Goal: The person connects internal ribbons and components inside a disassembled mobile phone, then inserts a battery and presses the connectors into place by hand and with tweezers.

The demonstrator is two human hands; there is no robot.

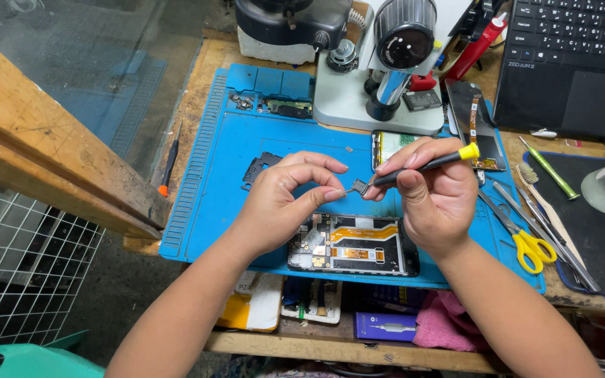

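Bracket (357, 186) pinched between left-hand fingers (332, 194)

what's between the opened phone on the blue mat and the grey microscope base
In the head view, both hands, left and right, holding a small metal part and a yellow-capped black screwdriver.

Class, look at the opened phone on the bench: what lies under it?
The opened phone lies flat on a blue work mat. The mat shows all around it; whatever sits directly beneath the phone is covered and cannot be seen.
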